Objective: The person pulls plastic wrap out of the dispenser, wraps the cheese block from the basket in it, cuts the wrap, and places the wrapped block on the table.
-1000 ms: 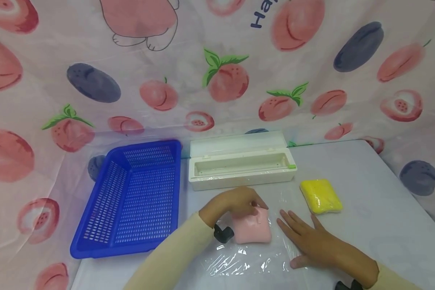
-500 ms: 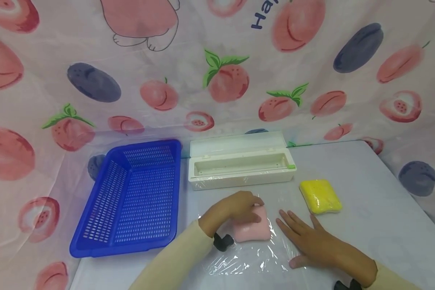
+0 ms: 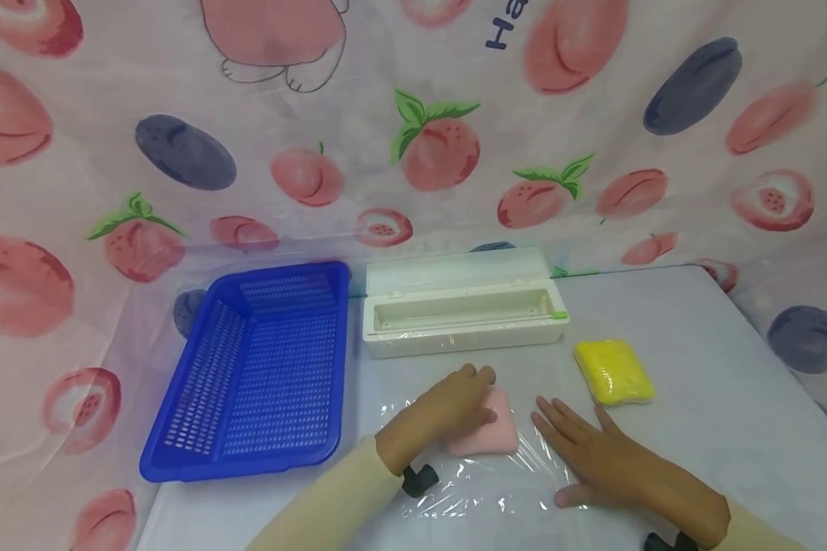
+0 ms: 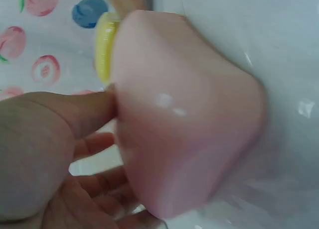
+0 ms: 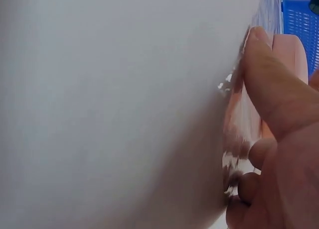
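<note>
A pink pillow-shaped block (image 3: pixel 492 432), smooth and soft-edged, lies on a sheet of clear cling film (image 3: pixel 482 490) in the middle of the table. My left hand (image 3: pixel 451 409) holds the block from its left and far side. In the left wrist view, the thumb meets one edge of the pink block (image 4: pixel 189 104), and the fingers run behind it. My right hand (image 3: pixel 599 459) lies flat with fingers spread, at the right border of the film. In the right wrist view, the right thumb (image 5: pixel 271 79) rests along the film's edge beside the pink block.
Behind the hands stands a long white cling film box (image 3: pixel 465 337), lid up, with a green slider at its right end. A yellow film-wrapped block (image 3: pixel 613 373) lies at the right. A blue perforated basket (image 3: pixel 244 471) stands at the left. Fruit-print cloth hangs behind the table.
My left fingers have shifted from the block's far right corner back along its far side, with the thumb now lower on the block. My right hand stays in place.
</note>
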Demonstrator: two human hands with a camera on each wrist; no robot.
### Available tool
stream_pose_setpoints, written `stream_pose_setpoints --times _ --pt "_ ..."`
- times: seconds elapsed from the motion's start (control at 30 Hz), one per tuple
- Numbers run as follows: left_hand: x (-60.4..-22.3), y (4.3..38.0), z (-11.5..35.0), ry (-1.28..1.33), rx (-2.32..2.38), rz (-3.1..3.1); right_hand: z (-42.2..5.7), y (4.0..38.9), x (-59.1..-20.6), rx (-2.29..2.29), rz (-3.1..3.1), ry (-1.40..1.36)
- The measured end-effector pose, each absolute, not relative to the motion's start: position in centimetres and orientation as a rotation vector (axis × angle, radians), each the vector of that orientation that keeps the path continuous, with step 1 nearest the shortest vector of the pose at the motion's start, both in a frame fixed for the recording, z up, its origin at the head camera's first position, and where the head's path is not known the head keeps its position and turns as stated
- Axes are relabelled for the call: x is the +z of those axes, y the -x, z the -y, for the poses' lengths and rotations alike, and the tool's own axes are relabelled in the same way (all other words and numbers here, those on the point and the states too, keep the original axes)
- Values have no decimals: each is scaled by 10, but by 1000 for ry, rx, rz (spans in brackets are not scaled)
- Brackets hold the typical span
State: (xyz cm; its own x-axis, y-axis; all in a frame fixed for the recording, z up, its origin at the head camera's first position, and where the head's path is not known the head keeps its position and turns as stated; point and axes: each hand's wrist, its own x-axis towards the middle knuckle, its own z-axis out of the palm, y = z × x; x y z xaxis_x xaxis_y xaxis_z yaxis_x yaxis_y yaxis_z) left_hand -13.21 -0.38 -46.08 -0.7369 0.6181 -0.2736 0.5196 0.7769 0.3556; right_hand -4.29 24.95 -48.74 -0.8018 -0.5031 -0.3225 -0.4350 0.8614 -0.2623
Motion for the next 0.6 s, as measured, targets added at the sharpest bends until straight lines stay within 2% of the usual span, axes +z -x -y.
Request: stream_pose_setpoints --times 0.4,0.6 --pt "-468 127 22 -969 395 -2567 -262 36 -477 -342 -2615 655" --pt "-453 110 47 -1063 402 -2626 -273 33 -473 -365 -2745 907"
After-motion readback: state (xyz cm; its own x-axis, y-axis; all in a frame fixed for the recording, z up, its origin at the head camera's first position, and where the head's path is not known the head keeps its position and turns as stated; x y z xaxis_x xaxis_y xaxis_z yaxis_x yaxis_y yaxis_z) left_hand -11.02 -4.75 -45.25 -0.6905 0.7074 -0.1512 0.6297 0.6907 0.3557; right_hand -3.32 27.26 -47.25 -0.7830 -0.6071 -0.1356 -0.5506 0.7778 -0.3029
